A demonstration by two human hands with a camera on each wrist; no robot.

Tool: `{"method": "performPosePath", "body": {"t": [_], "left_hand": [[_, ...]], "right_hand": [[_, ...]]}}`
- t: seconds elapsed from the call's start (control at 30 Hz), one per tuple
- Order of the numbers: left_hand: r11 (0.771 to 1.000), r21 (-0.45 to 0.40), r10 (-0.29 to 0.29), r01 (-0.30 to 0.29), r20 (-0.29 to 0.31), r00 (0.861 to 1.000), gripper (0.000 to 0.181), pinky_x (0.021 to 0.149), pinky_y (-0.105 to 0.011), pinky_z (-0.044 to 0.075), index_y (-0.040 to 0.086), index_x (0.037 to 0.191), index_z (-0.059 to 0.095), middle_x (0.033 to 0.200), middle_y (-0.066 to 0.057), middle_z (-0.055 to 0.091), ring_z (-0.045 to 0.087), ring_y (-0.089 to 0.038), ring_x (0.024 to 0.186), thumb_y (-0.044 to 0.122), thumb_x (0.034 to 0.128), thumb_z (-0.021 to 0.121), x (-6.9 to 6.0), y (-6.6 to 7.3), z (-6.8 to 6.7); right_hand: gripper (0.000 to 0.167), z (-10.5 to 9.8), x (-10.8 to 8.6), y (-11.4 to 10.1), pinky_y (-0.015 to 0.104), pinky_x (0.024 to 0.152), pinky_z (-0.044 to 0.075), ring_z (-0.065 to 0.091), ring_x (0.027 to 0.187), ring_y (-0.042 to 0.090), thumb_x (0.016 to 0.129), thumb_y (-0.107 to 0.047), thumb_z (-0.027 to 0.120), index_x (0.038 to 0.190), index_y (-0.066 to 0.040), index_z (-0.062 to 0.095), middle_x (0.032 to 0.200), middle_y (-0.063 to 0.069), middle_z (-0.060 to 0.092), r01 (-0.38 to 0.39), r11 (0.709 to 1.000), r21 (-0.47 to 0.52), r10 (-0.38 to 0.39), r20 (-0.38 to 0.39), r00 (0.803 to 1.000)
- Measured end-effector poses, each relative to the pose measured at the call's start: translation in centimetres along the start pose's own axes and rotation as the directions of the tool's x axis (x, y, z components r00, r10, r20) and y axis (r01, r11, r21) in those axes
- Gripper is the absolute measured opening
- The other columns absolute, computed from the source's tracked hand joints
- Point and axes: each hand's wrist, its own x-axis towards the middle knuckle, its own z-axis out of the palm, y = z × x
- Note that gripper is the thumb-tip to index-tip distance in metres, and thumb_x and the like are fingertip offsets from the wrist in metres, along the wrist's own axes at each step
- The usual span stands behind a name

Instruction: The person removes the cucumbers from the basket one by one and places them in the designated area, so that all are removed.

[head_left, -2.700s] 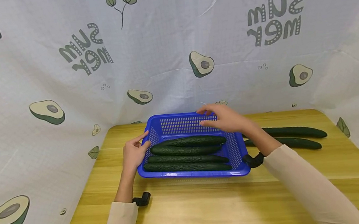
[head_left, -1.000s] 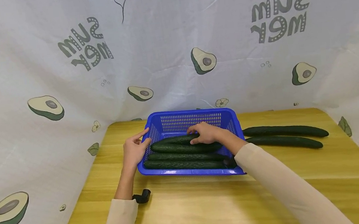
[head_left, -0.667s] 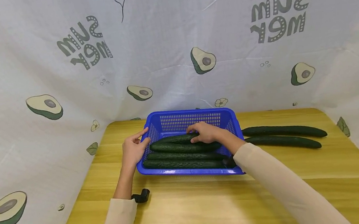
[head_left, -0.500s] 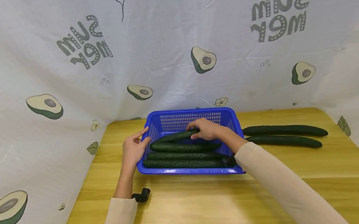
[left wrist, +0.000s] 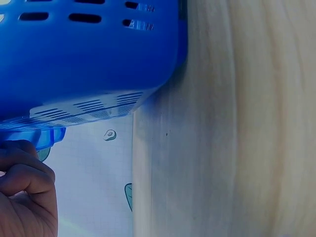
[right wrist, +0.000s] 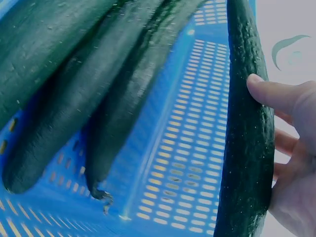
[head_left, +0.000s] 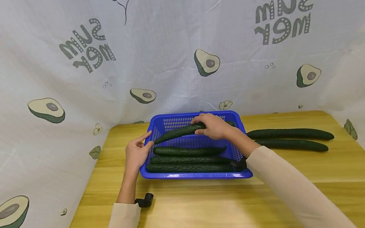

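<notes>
The blue basket (head_left: 202, 178) stands on the table with three cucumbers lying in its front part, one of them the nearest cucumber (head_left: 188, 167). Over the back part, my right hand (head_left: 215, 126) grips another cucumber (head_left: 177, 132) round its middle, raised and tilted, its left end lower near the basket's left rim. In the right wrist view my thumb and fingers lie on either side of the held cucumber (right wrist: 247, 148). At the basket's left rim my left hand (head_left: 135, 155) pinches the edge; the left wrist view shows its curled fingers (left wrist: 29, 177) beside the rim.
Two more cucumbers, the rear one (head_left: 291, 133) and the front one (head_left: 292, 144), lie on the wooden table (head_left: 193, 217) right of the basket. A patterned cloth (head_left: 169, 56) hangs behind and at the sides.
My right hand went down into the basket, took hold of the rearmost cucumber and lifted it up and back, away from the other three. My left hand has stayed at the rim.
</notes>
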Motion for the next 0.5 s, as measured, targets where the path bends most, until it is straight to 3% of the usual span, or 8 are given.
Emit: {"method": "performPosePath", "body": {"t": [0.27,0.5], "left_hand": [[1.0,0.009,-0.001,0.001,0.0,1.0,0.041,0.042,-0.026,0.025,0.029,0.132,0.073,0.049,0.009,0.035,0.026,-0.005,0.037,0.023,0.0908,0.074,-0.1,0.2,-0.1],[1.0,-0.006,0.001,-0.001,0.001,1.0,0.041,0.042,-0.025,0.024,0.028,0.133,0.072,0.05,0.007,0.035,0.027,-0.009,0.042,0.021,0.0918,0.074,-0.2,0.4,0.0]], "right_hand": [[0.043,-1.9,-1.6,-0.1,0.063,0.114,0.038,0.048,0.142,0.04,0.101,-0.025,0.067,0.141,-0.012,0.062,0.148,0.015,0.057,0.029,1.0,-0.008,-0.029,-0.074,0.997],[0.043,-3.5,-3.5,0.7,0.064,0.112,0.038,0.049,0.139,0.043,0.1,-0.022,0.068,0.141,-0.01,0.062,0.145,0.018,0.059,0.031,0.999,0.006,-0.03,-0.119,0.992]]}}
